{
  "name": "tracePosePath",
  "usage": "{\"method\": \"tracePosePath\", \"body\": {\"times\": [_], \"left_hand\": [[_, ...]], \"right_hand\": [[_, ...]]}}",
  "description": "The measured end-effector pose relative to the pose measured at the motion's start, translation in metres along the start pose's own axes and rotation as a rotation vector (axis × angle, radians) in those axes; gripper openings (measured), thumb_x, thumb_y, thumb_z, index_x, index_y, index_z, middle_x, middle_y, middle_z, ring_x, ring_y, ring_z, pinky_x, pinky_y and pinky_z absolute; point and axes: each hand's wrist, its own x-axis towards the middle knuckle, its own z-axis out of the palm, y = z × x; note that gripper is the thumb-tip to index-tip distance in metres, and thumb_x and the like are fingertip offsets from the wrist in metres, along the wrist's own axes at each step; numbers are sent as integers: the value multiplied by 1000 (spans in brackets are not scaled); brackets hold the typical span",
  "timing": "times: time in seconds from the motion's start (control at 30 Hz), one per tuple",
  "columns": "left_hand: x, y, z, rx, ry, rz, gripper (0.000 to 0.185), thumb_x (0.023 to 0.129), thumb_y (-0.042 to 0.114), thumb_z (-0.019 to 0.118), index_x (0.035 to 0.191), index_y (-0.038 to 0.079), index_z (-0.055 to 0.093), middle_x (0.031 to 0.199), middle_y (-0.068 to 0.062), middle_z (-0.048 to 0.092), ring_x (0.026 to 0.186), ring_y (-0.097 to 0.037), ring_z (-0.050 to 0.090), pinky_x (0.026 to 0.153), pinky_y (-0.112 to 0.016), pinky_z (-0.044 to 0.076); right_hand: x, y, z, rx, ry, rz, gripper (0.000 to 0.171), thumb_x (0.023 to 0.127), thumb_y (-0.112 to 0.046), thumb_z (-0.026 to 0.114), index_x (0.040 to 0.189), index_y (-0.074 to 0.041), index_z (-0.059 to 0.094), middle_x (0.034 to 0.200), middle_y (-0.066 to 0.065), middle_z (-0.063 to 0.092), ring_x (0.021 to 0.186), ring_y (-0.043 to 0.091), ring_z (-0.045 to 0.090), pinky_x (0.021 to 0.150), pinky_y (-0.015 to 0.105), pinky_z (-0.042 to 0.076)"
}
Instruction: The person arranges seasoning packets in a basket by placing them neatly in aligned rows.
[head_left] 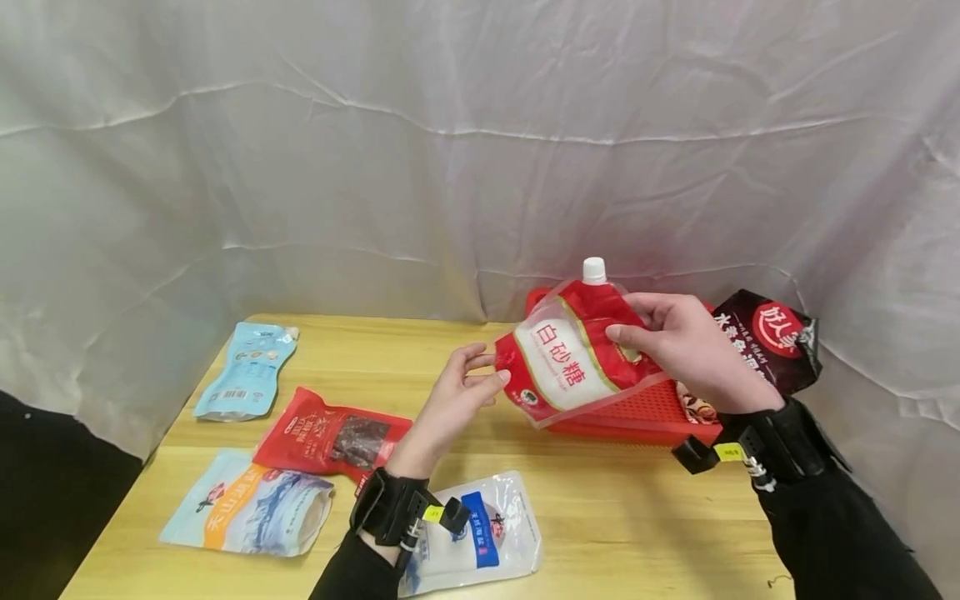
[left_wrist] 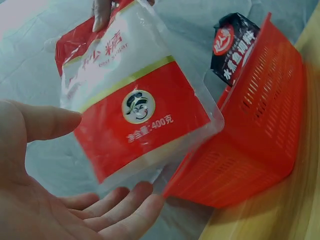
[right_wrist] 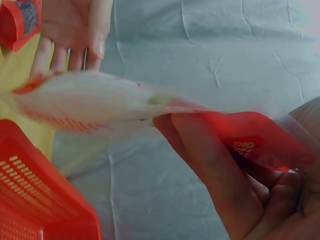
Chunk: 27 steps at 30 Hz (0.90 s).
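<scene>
Here, in the middle of the head view, the right hand (head_left: pixel 686 346) holds a red and white sugar pouch (head_left: pixel 573 358) with a white cap, up in the air above the near edge of the red basket (head_left: pixel 637 417). Its grip is closed on the pouch: thumb across the front near the top, fingers behind, as the right wrist view shows with the fingers (right_wrist: pixel 210 165) curled round the upper red part. The left hand (head_left: pixel 457 396) is at the pouch's lower left corner with a wide, relaxed grip, fingers straight; in the left wrist view the palm (left_wrist: pixel 45 200) lies open just under the bottom edge of the pouch (left_wrist: pixel 135 105), and I cannot tell whether the fingertips touch it.

The basket sits on the wooden worktop (head_left: pixel 615 517) at the right of the frame, and a dark packet (head_left: pixel 772 337) leans at its far right side. On the left of the worktop lie four more packs: a light blue pouch (head_left: pixel 247 371) at the far left, a red packet (head_left: pixel 330 437) beside the left forearm, a pale pouch with an orange band (head_left: pixel 247 504) in the lower left, and a clear bag with a blue label (head_left: pixel 487 533) partly under the left wrist.
</scene>
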Motion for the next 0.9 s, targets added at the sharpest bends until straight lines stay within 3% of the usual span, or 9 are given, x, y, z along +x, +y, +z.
{"method": "tracePosePath", "body": {"times": [0.2, 0.43, 0.6, 0.77, 0.9], "left_hand": [[2, 8, 3, 243, -31, 72, 63, 98, 25, 72, 150, 2, 46, 145, -16, 56, 121, -33, 63, 96, -45, 57], [8, 14, 16, 562, -56, 155, 55, 99, 27, 71, 146, 6, 52, 143, -10, 55, 117, -24, 63, 89, -38, 58], [17, 15, 26, 774, -71, 196, 57, 99, 28, 71, 148, 6, 51, 145, -11, 52, 116, -24, 61, 91, -39, 57], [27, 9, 34, 931, -83, 267, 52, 99, 24, 71, 144, 4, 55, 142, -11, 55, 122, -23, 61, 97, -38, 56], [33, 4, 40, 997, -93, 280, 49, 98, 23, 73, 140, 4, 59, 136, -9, 59, 120, -22, 61, 95, -37, 56]], "right_hand": [[4, 10, -20, 45, 68, -4, 51, 102, -25, 69, 146, -1, 56, 115, 17, 72, 87, 15, 72, 74, 31, 63], [7, 31, -45, 6, 152, 37, 59, 103, -29, 67, 149, 3, 50, 108, 1, 71, 84, 9, 70, 73, 26, 62], [7, 46, -61, -38, 175, 79, 62, 103, -32, 66, 151, 3, 48, 111, 5, 71, 84, 9, 70, 73, 26, 62], [5, 59, -75, -138, 198, 116, 64, 103, -38, 65, 151, 3, 49, 111, 12, 72, 79, 11, 70, 68, 28, 62], [6, 73, -83, -127, 181, 132, 64, 105, -34, 63, 151, 7, 45, 109, 13, 71, 77, 11, 69, 67, 30, 62]]}}
